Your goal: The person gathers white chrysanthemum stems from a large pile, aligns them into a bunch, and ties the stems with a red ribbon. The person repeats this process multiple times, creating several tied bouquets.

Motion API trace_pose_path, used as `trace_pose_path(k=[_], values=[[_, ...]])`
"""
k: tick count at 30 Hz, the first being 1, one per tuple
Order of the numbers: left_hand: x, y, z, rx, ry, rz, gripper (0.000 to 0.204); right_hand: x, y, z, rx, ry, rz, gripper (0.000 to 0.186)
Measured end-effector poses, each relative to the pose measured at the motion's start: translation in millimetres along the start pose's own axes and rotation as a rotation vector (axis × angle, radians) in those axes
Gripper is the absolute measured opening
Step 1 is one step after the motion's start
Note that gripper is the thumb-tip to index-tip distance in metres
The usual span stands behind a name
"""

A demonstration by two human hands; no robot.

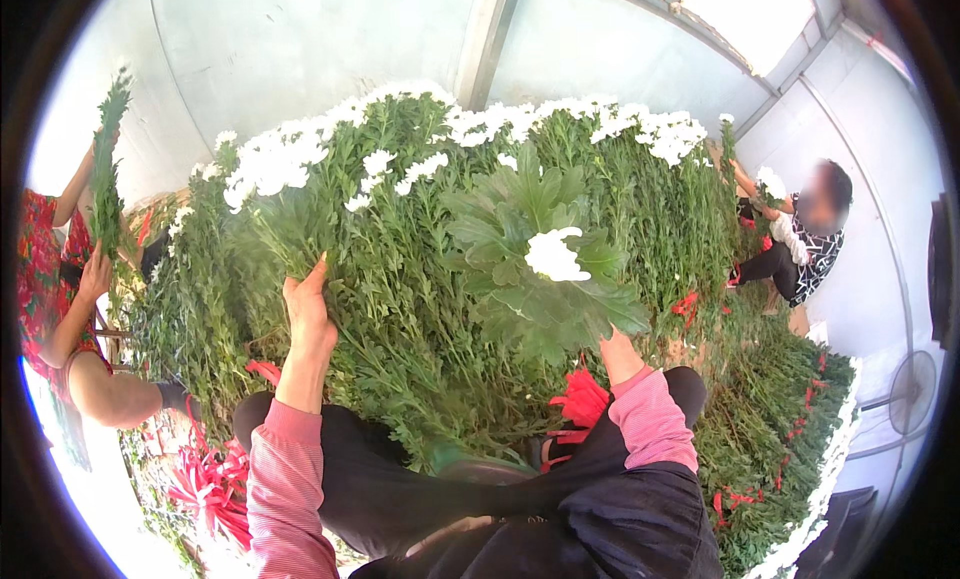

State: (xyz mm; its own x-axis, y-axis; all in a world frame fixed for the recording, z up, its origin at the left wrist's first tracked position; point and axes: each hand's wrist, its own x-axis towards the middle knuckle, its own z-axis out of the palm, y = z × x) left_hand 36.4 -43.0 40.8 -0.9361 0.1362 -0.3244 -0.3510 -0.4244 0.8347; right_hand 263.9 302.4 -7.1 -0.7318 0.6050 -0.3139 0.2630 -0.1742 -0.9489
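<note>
My left hand (pixel 310 314) is closed on a bundle of leafy green stems (pixel 285 234), whose upper part leans left among the heaped plants. My right hand (pixel 620 351), partly hidden under broad leaves, grips a leafy stem with a white chrysanthemum (pixel 555 254) facing up toward me. Behind both hands lies a big pile of cut white chrysanthemums (pixel 400 279), flower heads along its far edge. Red ribbons (pixel 580 404) lie between my knees.
A co-worker in a red floral top (pixel 45 269) at left raises a stem bunch. Another person (pixel 810 244) squats at right with flowers. More red ribbons (pixel 210 489) lie lower left, tied flower bundles (pixel 770 449) lower right, and a fan (pixel 910 389) stands at right.
</note>
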Motion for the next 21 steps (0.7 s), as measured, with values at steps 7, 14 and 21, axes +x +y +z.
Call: trace_pose_path(k=[7,14,21], values=[[29,-26,-27,-0.012,-0.045,0.054,0.043,47,-63,64,0.264,-0.037,-0.236,0.062],[-11,-14,34,0.230,0.060,0.026,0.055,53,-226,201,0.509,-0.189,-0.699,0.054],[13,-121,86,0.854,0.131,0.264,0.055,1,-191,446,-0.367,-0.565,-0.537,0.071]])
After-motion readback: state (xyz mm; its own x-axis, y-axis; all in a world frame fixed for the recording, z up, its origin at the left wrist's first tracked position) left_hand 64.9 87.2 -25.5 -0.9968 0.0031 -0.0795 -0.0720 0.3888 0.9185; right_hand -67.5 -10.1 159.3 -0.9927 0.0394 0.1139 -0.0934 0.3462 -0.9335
